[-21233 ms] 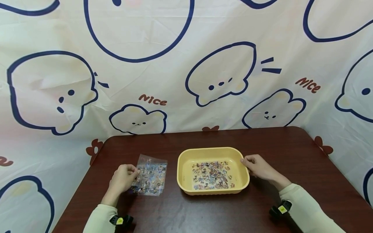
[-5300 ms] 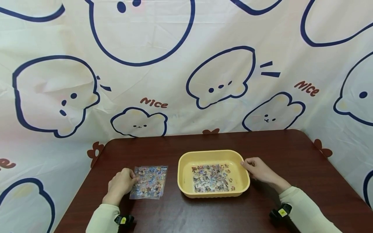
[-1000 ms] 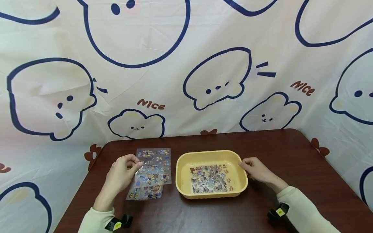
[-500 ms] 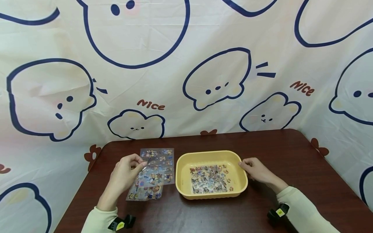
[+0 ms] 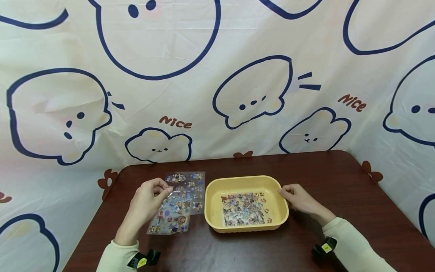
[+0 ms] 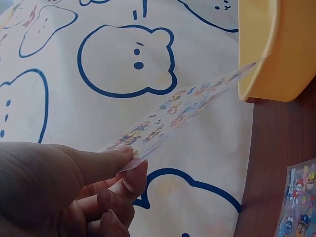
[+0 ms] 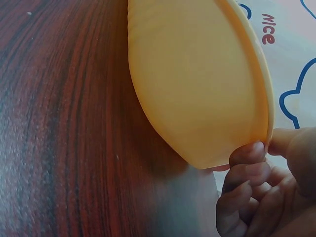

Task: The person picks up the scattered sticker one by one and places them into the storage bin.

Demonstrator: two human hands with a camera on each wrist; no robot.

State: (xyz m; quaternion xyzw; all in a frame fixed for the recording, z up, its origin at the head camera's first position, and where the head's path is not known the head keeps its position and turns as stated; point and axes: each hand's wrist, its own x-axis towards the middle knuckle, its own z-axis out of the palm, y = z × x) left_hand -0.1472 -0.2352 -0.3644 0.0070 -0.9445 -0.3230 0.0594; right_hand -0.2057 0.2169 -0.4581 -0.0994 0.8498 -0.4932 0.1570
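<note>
Head view: the left hand (image 5: pixel 144 204) pinches a clear printed sheet (image 5: pixel 196 193), nearer the yellow tray (image 5: pixel 244 229) than a second ago. Left wrist: the sheet slants above the counter (image 6: pixel 276 140). Right wrist: the right hand (image 7: pixel 266 182) pinches the tray's rim.

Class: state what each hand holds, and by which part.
The left hand pinches a clear printed sheet by its edge; the right hand grips the yellow tray by its rim.
</note>
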